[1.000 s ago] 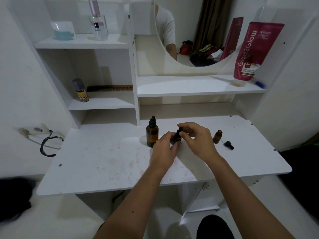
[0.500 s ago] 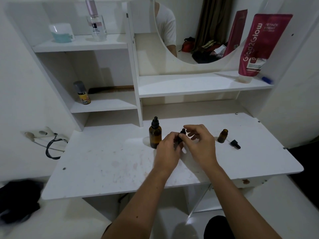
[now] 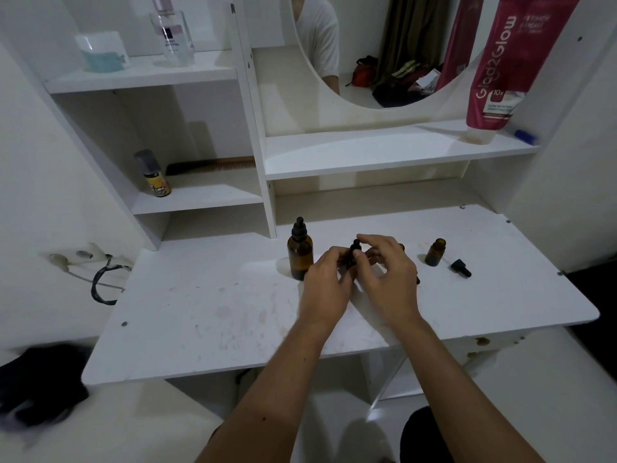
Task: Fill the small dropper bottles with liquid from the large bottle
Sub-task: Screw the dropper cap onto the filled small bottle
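The large amber bottle (image 3: 300, 253) with a black dropper cap stands upright at the desk's middle. Just right of it, my left hand (image 3: 325, 284) grips a small dark dropper bottle (image 3: 349, 260), mostly hidden by my fingers. My right hand (image 3: 389, 279) pinches that bottle's black dropper cap (image 3: 355, 246) between thumb and index finger, the other fingers spread. Farther right stands a second small amber bottle (image 3: 435, 252), uncapped, with its loose black dropper (image 3: 460, 268) lying beside it. An amber edge (image 3: 402, 246) peeks out behind my right hand; I cannot tell what it is.
The white desk (image 3: 207, 315) carries shelves behind: a small spray can (image 3: 154, 175) and a comb on the lower left shelf, a perfume bottle (image 3: 172, 33) above, a red tube (image 3: 494, 68) on the right shelf. A round mirror hangs at the back; a cable lies left.
Both hands stay together on the small bottle. My right fingers have shifted around the cap and spread wider. The view has moved slightly closer and lower.
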Demonstrator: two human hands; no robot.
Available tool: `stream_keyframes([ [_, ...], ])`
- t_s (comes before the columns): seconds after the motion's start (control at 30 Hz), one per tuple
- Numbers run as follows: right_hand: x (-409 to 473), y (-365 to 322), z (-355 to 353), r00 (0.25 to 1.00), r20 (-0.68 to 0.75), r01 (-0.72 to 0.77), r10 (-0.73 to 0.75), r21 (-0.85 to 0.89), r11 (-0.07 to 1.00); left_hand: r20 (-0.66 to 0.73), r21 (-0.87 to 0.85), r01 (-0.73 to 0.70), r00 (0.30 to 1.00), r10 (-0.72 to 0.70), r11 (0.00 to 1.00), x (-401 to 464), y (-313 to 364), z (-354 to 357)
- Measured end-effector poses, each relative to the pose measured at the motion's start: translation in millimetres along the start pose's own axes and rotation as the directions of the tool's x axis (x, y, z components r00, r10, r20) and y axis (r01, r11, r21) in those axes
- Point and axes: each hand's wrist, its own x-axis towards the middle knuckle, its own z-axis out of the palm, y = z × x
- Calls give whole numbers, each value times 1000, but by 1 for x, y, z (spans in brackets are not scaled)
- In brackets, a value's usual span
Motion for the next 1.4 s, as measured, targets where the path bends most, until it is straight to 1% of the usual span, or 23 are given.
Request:
stream_keyframes([
  [0.2, -1, -1, -2, 999, -45, -21, 20, -17, 1000, 7, 16, 10, 1000, -11, 1000, 0, 0, 0],
  [0.37, -2, 1, -1, 1000, 9, -6, 7, -24, 1000, 9, 17, 4, 1000, -4, 1000, -1, 0, 0],
  [0.5, -3, 1, -3, 999, -21, -25, 24, -24, 999, 7, 41, 5, 1000, -6, 999, -1, 1, 0],
  [0.57, -2, 1, -3, 999, -5, -33, 33, -25, 999, 2, 43, 4, 1000, -4, 999, -2, 1, 0],
  [0.67, 0, 0, -1, 998, 56, -29, 31, -32, 999, 4, 41, 4, 1000, -4, 999, -2, 2, -1],
  [0.73, 2, -1, -1, 998, 60, -25, 27, -25, 999, 3, 42, 14, 1000, -14, 999, -1, 2, 0],
  [0.97, 3, -1, -2, 994, 22, -111, 110, 38, 993, -3, 80, 45, 999, -45, 996, -1, 4, 1],
  [1.03, 2, 0, -2, 995, 26, -102, 101, 32, 994, -4, 70, 54, 999, -54, 996, -1, 3, 1],
  [1.2, 2, 2, -1, 996, 81, -41, 45, -51, 998, -7, 72, 56, 998, -56, 996, -1, 2, 2],
  [1.27, 2, 3, -1, 997, 72, -28, 32, -64, 998, -6, 69, 54, 999, -54, 996, -1, 1, 2],
  [1.4, 4, 4, 0, 996, 69, -47, 51, -67, 997, -10, 94, 58, 998, -58, 994, -1, 0, 4],
])
